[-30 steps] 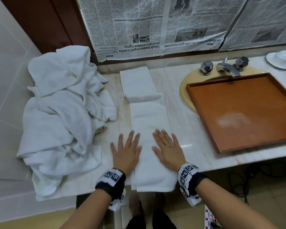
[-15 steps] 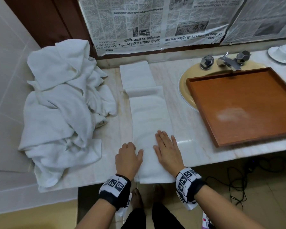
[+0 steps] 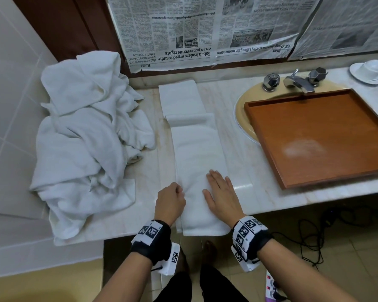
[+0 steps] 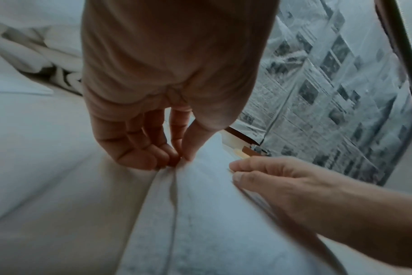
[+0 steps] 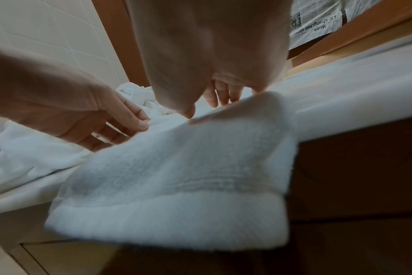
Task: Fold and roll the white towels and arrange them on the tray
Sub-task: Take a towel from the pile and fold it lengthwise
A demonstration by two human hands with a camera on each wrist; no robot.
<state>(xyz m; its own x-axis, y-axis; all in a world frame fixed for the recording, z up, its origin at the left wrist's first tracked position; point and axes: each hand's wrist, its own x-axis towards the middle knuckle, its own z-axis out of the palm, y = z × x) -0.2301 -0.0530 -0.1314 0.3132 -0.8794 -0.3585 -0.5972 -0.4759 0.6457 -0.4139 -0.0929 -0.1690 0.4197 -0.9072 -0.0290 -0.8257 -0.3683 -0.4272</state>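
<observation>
While flat under right fingers [image 3: 218,182], folded towel [image 3: 196,153] edge pinched between left fingers [image 4: 153,158].

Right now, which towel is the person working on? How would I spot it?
Find the marble counter left of the wooden tray. The folded towel lies there as a long flat strip, under both hands; the towel pile beside it is crumpled.
</observation>
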